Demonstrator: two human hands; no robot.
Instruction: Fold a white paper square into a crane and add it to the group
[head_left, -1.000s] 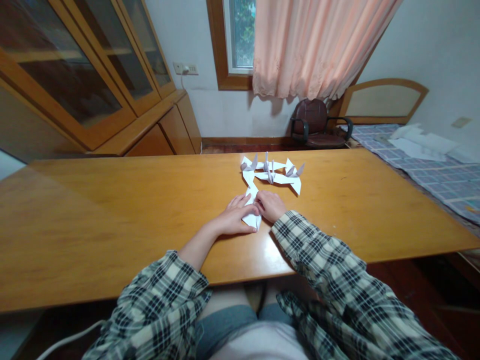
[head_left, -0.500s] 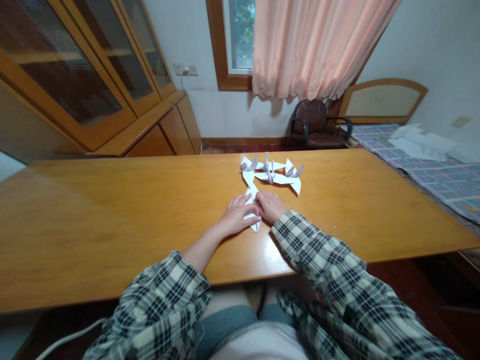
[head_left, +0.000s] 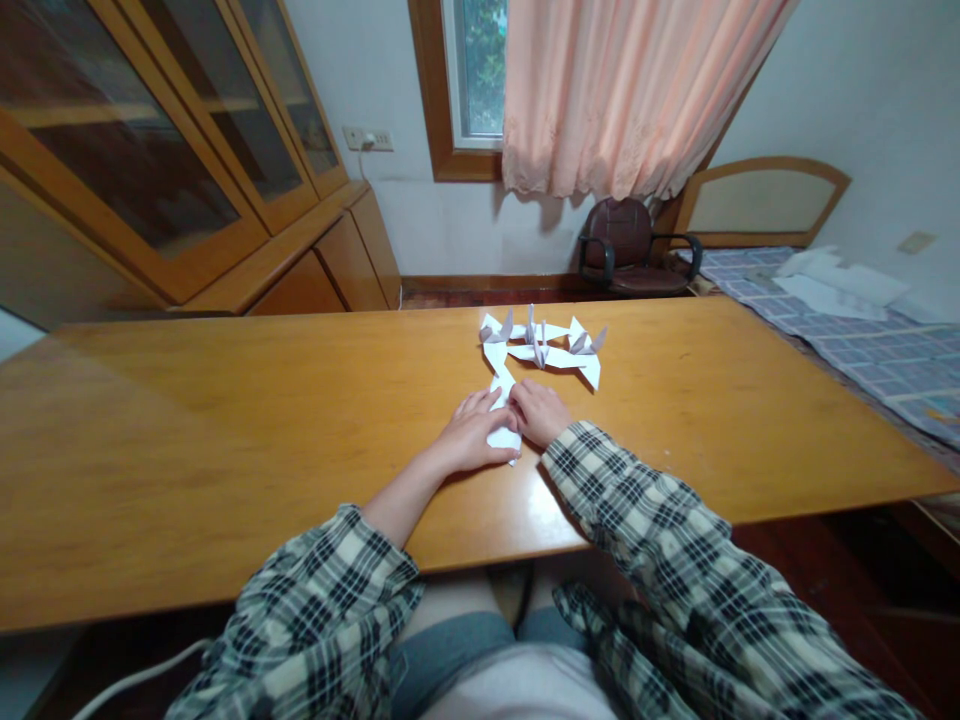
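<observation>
A folded white paper piece [head_left: 503,438] lies flat on the wooden table [head_left: 225,420], its long tip pointing away from me. My left hand [head_left: 474,433] rests on its left side with fingers stretched and pressing the paper down. My right hand [head_left: 540,412] sits against its right edge, fingers curled and pinching a fold. Just beyond them stand several finished white paper cranes [head_left: 544,343], wings spread. Most of the paper under my hands is hidden.
A wooden cabinet with glass doors [head_left: 165,150] runs along the left wall. A dark armchair [head_left: 634,245] stands behind the table under a pink curtain [head_left: 622,90]. A bed with a blue checked cover [head_left: 862,340] lies to the right.
My left thumb has slid a little along the paper's near edge, and the paper's near tip shifted slightly. Both hands otherwise stay where they were.
</observation>
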